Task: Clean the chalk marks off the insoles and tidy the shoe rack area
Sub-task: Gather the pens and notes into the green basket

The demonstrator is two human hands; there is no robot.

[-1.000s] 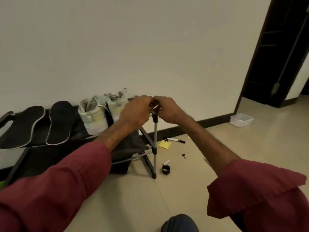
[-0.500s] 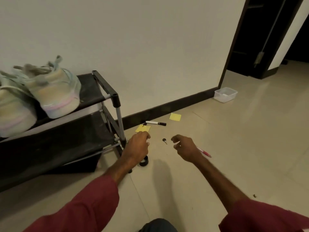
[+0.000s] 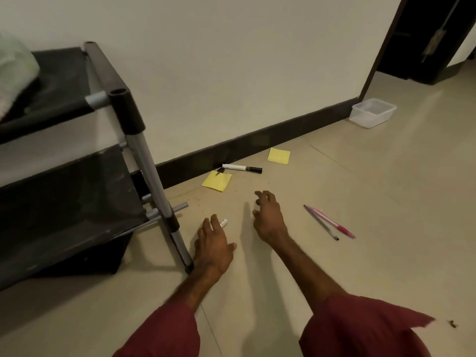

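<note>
Left hand (image 3: 213, 246) spread open low by the rack leg, right hand (image 3: 268, 219) loose, neither gripping anything

Shoe rack (image 3: 77, 176) stood left against the wall, its front foot just beside the left wrist; a small white stick (image 3: 223, 222) poked out at the left fingertips; right fingers hung half-curled over a tiny dark bit (image 3: 257, 201); two pens (image 3: 329, 224) lay to the right; marker (image 3: 242, 168) sat near the skirting; bare tile ran toward the plastic tub (image 3: 373, 112).

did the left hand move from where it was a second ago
Yes. The left hand dropped from the top of the shoe rack's front post to the floor beside that post's foot.
</note>
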